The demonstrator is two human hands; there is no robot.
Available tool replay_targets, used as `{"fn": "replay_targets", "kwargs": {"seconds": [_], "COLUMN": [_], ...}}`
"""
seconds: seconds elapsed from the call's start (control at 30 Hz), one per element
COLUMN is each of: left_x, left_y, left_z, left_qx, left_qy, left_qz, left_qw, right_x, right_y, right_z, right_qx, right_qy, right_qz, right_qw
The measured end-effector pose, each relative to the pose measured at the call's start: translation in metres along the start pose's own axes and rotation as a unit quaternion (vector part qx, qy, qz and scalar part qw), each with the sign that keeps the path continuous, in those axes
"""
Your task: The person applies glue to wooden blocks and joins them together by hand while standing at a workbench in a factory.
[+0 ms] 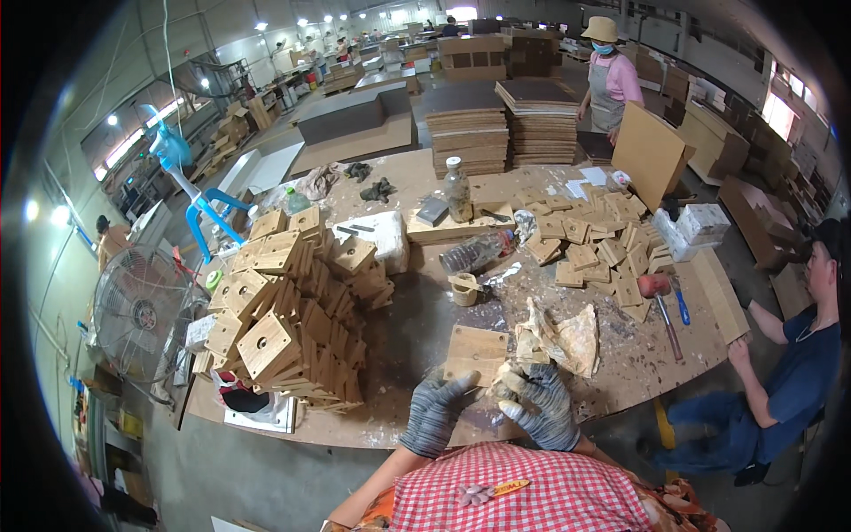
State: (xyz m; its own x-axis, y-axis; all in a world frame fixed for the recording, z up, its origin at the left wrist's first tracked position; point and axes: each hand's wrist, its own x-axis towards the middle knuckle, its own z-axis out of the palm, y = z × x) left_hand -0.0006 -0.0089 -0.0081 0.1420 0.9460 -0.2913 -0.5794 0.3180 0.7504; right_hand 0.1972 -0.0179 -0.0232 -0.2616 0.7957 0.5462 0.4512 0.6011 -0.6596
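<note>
A flat square wooden block [475, 348] lies in front of me near the table's front edge. My left hand [434, 413], in a grey striped glove, grips its lower left corner with the thumb on top. My right hand [537, 401], gloved alike, is closed at the block's lower right corner; its bent fingers hide whatever is pinched there. Just beyond the right hand lies a crumpled, stained cloth or sheet [567, 337]. A small cup [464, 290] with a flat stick across its top stands past the block.
Wooden blocks with holes rise in a tall pile [292, 306] on the left; more lie scattered [603, 248] at the right. A clear bottle [477, 254] lies behind the cup. A red-headed mallet [660, 301] rests near the right edge. A person [771, 372] stands at the right.
</note>
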Motion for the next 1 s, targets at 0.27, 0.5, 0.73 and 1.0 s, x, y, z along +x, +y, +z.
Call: {"fn": "replay_targets", "kwargs": {"seconds": [0.27, 0.5, 0.73, 1.0], "left_x": [0.003, 0.003, 0.005, 0.008], "left_y": [-0.005, -0.007, -0.002, -0.01], "left_z": [-0.009, -0.002, -0.004, -0.01], "left_qx": [0.111, 0.441, 0.58, 0.603], "left_qy": [0.012, 0.023, -0.002, 0.005], "left_qz": [0.057, 0.145, 0.321, 0.296], "left_qw": [0.992, 0.885, 0.748, 0.741], "right_x": [0.005, 0.019, 0.042, 0.025], "right_y": [0.0, -0.001, -0.032, -0.015], "right_z": [-0.01, -0.016, -0.013, 0.011], "right_qx": [0.429, 0.399, 0.148, 0.111], "right_qy": [0.084, 0.047, -0.075, -0.101], "right_qz": [0.249, 0.226, 0.055, 0.076], "right_qw": [0.864, 0.888, 0.985, 0.986]}}
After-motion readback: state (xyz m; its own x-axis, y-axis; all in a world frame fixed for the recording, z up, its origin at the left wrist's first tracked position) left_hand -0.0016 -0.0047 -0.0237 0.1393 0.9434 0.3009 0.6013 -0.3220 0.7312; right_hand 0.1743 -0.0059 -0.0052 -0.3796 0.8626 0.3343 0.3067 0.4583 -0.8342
